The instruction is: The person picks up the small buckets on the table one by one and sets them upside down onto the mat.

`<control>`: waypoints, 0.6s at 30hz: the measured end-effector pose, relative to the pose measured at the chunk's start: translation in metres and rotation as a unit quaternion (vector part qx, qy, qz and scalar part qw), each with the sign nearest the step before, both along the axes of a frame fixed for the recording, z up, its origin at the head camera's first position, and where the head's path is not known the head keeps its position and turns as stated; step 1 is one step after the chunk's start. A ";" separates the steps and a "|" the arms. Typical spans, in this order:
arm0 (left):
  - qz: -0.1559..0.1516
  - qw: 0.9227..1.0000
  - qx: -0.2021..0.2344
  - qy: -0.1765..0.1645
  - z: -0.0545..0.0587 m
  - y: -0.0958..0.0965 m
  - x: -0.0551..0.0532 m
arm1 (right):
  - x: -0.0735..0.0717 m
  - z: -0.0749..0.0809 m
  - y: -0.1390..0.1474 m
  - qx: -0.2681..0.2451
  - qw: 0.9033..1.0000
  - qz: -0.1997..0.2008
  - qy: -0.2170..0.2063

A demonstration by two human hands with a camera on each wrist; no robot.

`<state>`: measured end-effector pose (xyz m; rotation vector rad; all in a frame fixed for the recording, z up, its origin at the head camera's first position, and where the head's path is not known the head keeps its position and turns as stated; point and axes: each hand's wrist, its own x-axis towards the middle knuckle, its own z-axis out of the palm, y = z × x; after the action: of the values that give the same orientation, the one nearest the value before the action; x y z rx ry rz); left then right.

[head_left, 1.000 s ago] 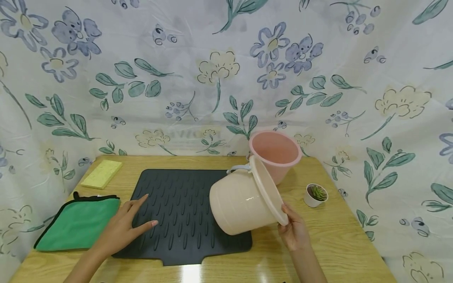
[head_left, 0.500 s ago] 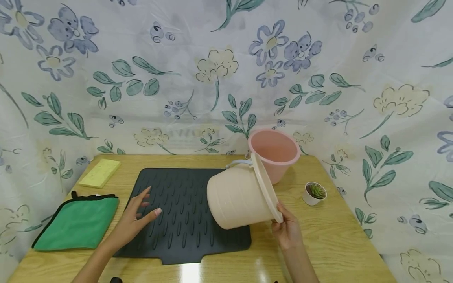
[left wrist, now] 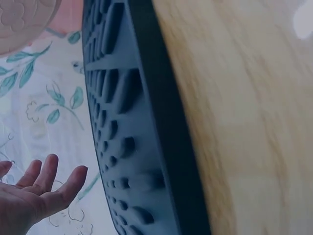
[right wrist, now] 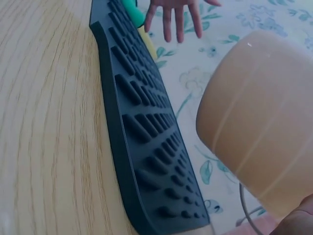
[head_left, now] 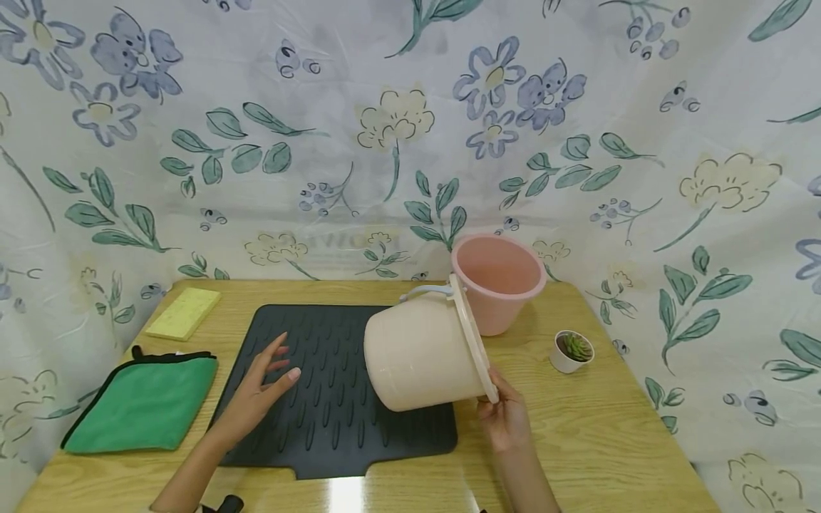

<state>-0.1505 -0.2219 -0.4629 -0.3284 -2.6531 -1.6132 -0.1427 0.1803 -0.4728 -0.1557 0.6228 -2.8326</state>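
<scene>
Since a second ago we have tipped the beige bucket [head_left: 423, 353] further onto its side and carried it left over the black mat [head_left: 333, 420]. From the head, our right hand [head_left: 507, 420] pinches its rim, base pointing left toward our open left hand [head_left: 259, 392]. The left wrist shows spread fingers [left wrist: 46, 188] above the mat. The right wrist shows bare mat below the bucket.

Head view looks down across the whole table [head_left: 616, 434]; both wrist views skim low, sharing the black mat [left wrist: 132, 127].
</scene>
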 end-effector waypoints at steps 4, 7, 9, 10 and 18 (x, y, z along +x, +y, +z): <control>0.001 1.000 0.012 0.009 -0.001 0.003 0.000 | 0.001 0.000 -0.005 -0.004 1.000 -0.001 -0.008; -0.003 1.000 0.025 0.013 -0.001 0.007 -0.001 | 0.002 -0.001 -0.009 -0.019 1.000 0.001 -0.010; -0.006 0.999 0.035 0.013 0.000 0.011 -0.002 | 0.001 -0.002 -0.011 -0.024 1.000 0.003 -0.006; -0.008 0.999 0.040 0.013 0.001 0.013 -0.002 | 0.001 -0.002 -0.012 -0.027 1.000 0.003 -0.004; -0.018 0.997 0.072 0.011 0.004 0.031 -0.005 | 0.002 -0.005 -0.022 -0.042 0.999 -0.001 0.012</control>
<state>-0.1557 -0.1905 -0.4589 -0.3898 -2.5114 -1.7867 -0.1408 0.1588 -0.4779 -0.2050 0.5078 -2.8638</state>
